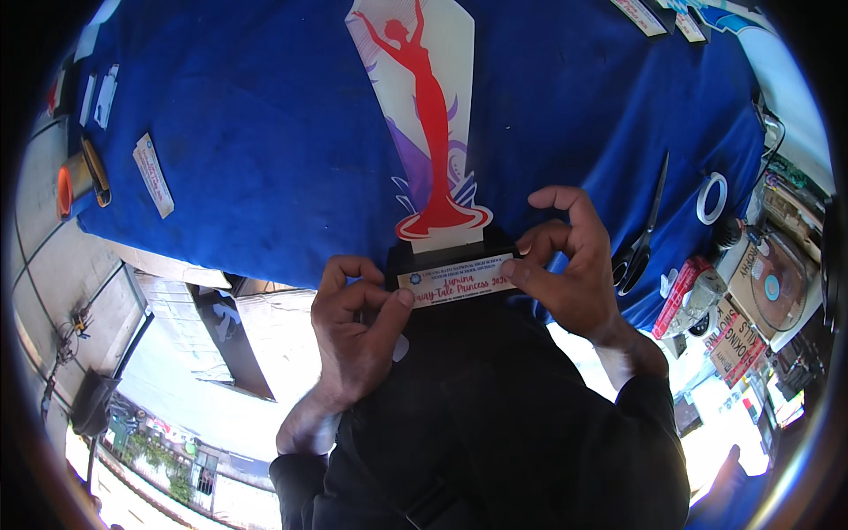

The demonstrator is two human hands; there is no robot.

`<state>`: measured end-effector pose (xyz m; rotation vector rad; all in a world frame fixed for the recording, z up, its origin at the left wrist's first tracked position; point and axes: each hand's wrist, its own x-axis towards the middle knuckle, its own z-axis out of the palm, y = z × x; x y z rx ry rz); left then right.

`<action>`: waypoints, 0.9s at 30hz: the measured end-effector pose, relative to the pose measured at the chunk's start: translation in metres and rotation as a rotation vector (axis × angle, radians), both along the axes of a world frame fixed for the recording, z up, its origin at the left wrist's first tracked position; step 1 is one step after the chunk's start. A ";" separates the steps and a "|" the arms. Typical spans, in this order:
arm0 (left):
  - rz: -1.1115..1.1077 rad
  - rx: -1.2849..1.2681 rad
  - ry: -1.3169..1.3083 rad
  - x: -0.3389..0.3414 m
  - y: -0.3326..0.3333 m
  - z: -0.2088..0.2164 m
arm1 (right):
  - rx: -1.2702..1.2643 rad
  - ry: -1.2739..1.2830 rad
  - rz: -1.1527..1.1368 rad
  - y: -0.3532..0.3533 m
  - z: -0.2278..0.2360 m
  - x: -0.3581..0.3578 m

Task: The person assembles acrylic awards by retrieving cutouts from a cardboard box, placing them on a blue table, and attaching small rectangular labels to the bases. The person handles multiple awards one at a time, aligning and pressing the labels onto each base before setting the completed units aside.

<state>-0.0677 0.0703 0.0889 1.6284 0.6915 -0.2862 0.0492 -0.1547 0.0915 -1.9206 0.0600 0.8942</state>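
Note:
A trophy (433, 150) lies on the blue cloth, its top pointing away from me. Its pale panel carries a red figure with raised arms and purple shapes. At the near end is a black base (406, 259), with a printed label strip (459, 281) across its front face. My left hand (358, 327) grips the left end, its thumb on the strip's corner and fingers curled by the base. At the other end, my right hand (570, 269) presses its thumb on the strip, index finger raised. Whether the strip is stuck down cannot be told.
Scissors (649, 230) and a white tape roll (709, 198) lie to the right, near a red box (682, 296). Another printed strip (154, 175) rests at left, by an orange-rimmed roll (66, 190). More labelled pieces (640, 16) sit at the far right.

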 end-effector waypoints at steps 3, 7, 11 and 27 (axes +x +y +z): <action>-0.009 0.013 -0.005 0.000 0.000 -0.003 | -0.007 0.005 -0.001 0.001 -0.002 0.001; 0.002 0.006 -0.040 0.002 0.000 -0.008 | 0.000 -0.024 0.005 0.002 -0.005 0.003; -0.012 0.012 -0.042 0.002 0.001 -0.009 | -0.008 -0.010 0.013 0.002 -0.005 0.004; -0.030 0.021 -0.029 0.002 0.002 -0.008 | 0.001 0.009 0.000 0.002 -0.006 0.005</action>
